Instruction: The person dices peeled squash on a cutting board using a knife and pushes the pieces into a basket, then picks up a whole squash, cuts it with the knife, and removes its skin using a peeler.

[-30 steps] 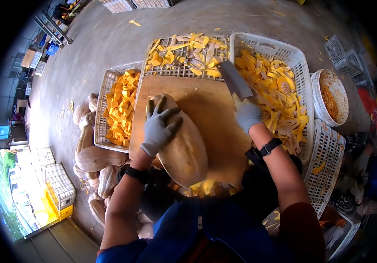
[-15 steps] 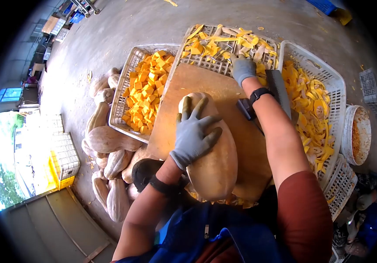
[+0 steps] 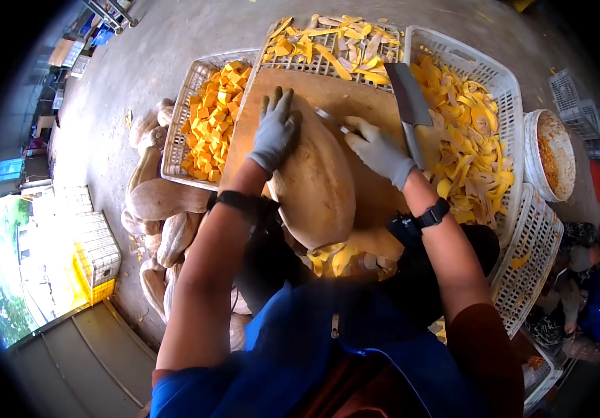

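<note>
A large tan pumpkin (image 3: 316, 184) lies lengthwise on the wooden cutting board (image 3: 373, 198), its skin on along the visible side. My gloved left hand (image 3: 274, 136) rests on its upper left side, fingers stretched out and pointing away from me. In my gloved right hand (image 3: 378, 148) is a slim metal peeler (image 3: 331, 120), its tip close to the pumpkin's right flank; I cannot tell whether they touch. A broad-bladed cleaver (image 3: 409, 97) lies at the board's right edge, handle toward me, just beyond my right hand.
Orange pumpkin cubes fill a crate (image 3: 170, 153) at left. Peelings lie on an upturned crate (image 3: 328, 67) behind the board and in a white crate (image 3: 516, 118) at right. Whole pumpkins (image 3: 167, 200) are piled on the floor at left. A white bucket (image 3: 531, 150) stands far right.
My right hand has come back from the peelings behind the board to the pumpkin's right side, now with the peeler. My left hand has shifted to the pumpkin's upper left side.
</note>
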{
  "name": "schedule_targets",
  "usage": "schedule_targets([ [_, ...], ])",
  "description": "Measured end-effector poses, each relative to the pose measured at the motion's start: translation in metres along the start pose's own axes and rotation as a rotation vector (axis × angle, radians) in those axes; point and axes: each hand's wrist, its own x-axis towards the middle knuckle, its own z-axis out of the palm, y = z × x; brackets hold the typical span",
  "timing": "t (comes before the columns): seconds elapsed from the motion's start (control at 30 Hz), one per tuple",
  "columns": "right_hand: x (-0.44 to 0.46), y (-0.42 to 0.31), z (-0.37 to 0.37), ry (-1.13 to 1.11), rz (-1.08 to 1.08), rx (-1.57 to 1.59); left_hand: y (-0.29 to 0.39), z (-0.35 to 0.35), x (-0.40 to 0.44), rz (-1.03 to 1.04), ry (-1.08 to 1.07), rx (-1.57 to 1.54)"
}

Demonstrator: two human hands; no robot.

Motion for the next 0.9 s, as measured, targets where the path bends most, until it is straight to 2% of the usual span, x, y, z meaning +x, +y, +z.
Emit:
schedule_targets([
  [0.07, 0.009, -0.008, 0.005, -0.001, -0.141, -0.033, -0.052, 0.014, 0.022, 0.122, -0.038, 0.115],
  [0.17, 0.039, -0.012, 0.015, -0.051, -0.145, -0.213, -0.019, 0.0, 0.027, -0.214, -0.059, -0.071],
  [0.27, 0.043, -0.013, 0.015, -0.097, -0.155, -0.111, -0.031, 0.001, 0.037, -0.22, -0.133, -0.17],
  [0.33, 0.036, -0.015, 0.009, -0.137, -0.14, -0.166, -0.041, 0.008, 0.048, -0.367, -0.104, -0.202],
  [0.47, 0.017, -0.014, 0.014, -0.093, -0.181, -0.26, -0.034, 0.002, 0.049, -0.39, -0.121, -0.136],
  [0.57, -0.026, -0.009, 0.024, 0.101, -0.205, -0.293, -0.05, 0.01, 0.053, -0.392, -0.123, -0.208],
  [0.7, -0.113, -0.018, 0.038, 0.194, -0.125, -0.256, -0.038, 0.004, 0.05, -0.36, -0.128, -0.164],
  [0.77, -0.171, -0.003, 0.051, 0.264, -0.219, -0.183, -0.035, 0.006, 0.049, -0.35, -0.13, -0.158],
  [0.83, -0.217, 0.015, 0.048, 0.093, -0.155, -0.176, -0.037, 0.007, 0.048, -0.374, -0.115, -0.205],
  [0.9, -0.21, 0.012, 0.031, 0.135, -0.043, -0.103, -0.046, 0.009, 0.051, -0.316, -0.097, -0.238],
])
